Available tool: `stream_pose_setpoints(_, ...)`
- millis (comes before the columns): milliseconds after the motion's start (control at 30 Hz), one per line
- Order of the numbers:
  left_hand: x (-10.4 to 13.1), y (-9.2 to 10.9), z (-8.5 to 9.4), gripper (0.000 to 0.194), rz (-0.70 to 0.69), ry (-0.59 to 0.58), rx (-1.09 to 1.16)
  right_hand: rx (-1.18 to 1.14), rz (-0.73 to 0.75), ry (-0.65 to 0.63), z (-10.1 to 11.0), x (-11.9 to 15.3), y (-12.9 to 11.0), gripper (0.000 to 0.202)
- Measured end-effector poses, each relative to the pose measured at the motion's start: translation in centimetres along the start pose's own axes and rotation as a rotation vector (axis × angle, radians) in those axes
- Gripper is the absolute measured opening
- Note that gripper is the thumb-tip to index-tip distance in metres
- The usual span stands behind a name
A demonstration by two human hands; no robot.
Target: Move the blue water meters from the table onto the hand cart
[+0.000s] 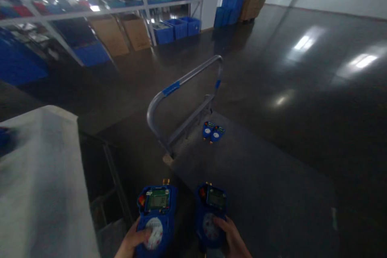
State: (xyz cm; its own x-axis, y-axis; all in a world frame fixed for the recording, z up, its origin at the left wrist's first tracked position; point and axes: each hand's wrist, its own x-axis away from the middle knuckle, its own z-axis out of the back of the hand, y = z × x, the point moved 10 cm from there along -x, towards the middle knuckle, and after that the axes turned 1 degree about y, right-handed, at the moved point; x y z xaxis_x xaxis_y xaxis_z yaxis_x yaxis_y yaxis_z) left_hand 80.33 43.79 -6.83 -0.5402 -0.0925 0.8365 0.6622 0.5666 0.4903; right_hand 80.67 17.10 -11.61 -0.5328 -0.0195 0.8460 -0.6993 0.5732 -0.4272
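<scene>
Above the cart deck [256, 193], left hand [133, 242] and right hand [232, 242] each grip a blue meter [155, 213].

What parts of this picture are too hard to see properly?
- Head view: the screens and dials on the blue meter in the left hand and the one in the right hand are too blurred to read.
- Both hands are cut off by the bottom edge.
- The two blue meters on the cart deck are too small for detail.
- The shelf contents are blurred.
- The grey surface at left is smeared.
</scene>
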Motion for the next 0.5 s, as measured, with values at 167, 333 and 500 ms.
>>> stream_pose_setpoints(167, -11.3, -9.2, -14.3, 0.063, 0.127, -0.174, -0.120, -0.105, 0.075, 0.179, 13.6, -7.8, -6.6, 0.061)
stream_pose_setpoints(333, -24.1, -15.4, -25.1, 0.076, 0.205, -0.282, -0.304, -0.250, 0.068, 0.335, 22.6, -17.6, -9.1, 0.073)
stream_pose_setpoints(500, -37.2, -18.8, -33.2, 0.070, 0.190, -0.276, -0.576, -0.278, 0.093, 0.422, 27.5, -28.2, -11.8, 0.073)
